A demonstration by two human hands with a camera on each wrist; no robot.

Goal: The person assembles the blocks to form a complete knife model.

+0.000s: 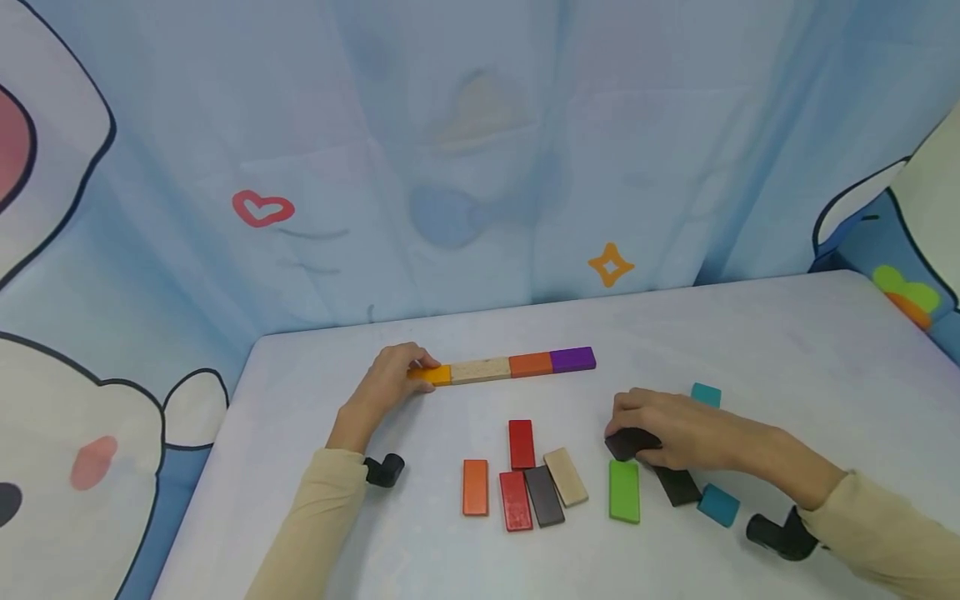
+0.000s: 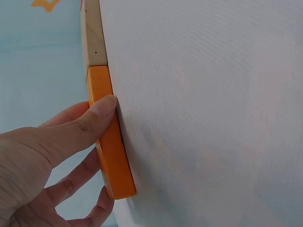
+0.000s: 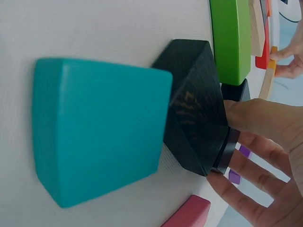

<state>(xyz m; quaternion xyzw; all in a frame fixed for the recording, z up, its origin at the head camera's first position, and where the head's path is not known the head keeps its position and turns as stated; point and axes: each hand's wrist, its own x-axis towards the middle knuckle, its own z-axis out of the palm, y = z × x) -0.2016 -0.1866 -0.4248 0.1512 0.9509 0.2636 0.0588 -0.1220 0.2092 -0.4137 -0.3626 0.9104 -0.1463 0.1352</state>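
Observation:
My left hand (image 1: 386, 379) pinches a yellow-orange block (image 2: 113, 156) between thumb and fingers. That block forms the left end of a straight row, followed by a natural wood block (image 1: 480, 371), an orange block (image 1: 530, 365) and a purple block (image 1: 573, 359). Over on the right, my right hand (image 1: 686, 429) grips a black block (image 1: 630, 442), thumb on the near side and fingers on the far side. A second black block (image 3: 199, 109) lies partly under this hand, and a green block (image 1: 624, 492) lies just in front of the held one.
Near the middle lie an orange block (image 1: 475, 487), two red blocks (image 1: 521, 443), a dark grey block (image 1: 544, 496) and a wood block (image 1: 566, 477). Teal blocks (image 1: 718, 505) flank the right hand. A pinkish-red block (image 3: 189, 213) shows in the right wrist view. A curtain (image 1: 487, 275) hangs behind the table.

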